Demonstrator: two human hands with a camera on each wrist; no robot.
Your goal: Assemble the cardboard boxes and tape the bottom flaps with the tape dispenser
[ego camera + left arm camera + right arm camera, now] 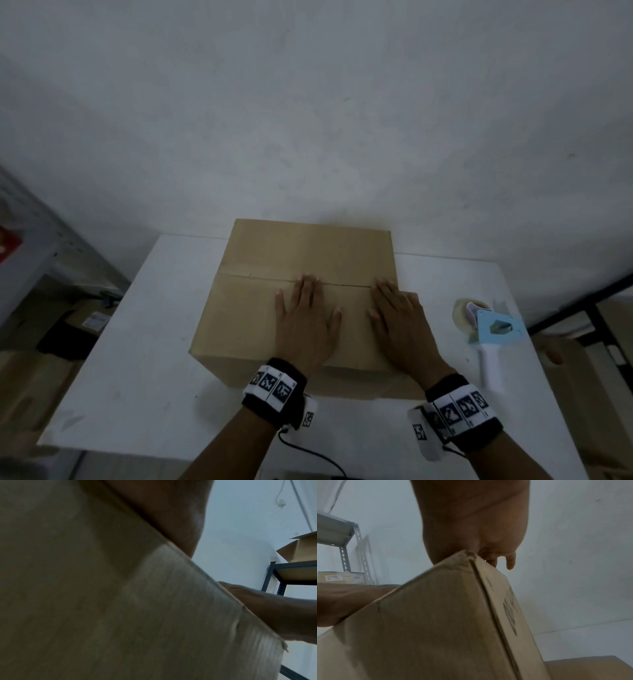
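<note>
A brown cardboard box (274, 260) stands on the white table (137, 359) with its two top flaps folded shut and meeting at a seam (260, 277). My left hand (305, 315) lies flat on the near flap, fingers straight and reaching the seam. My right hand (397, 318) presses flat on the near flap at the box's right edge. The wrist views show the box wall (120, 601) close up, and the box corner (465, 555) under my right palm. A light blue tape dispenser (489, 329) with a white handle lies on the table right of the box.
A grey metal shelf (30, 246) stands left of the table, with cardboard boxes (89, 318) on the floor below. A dark shelf frame (609, 322) stands at the right, and another box (302, 550) sits on it. A white wall lies behind the table.
</note>
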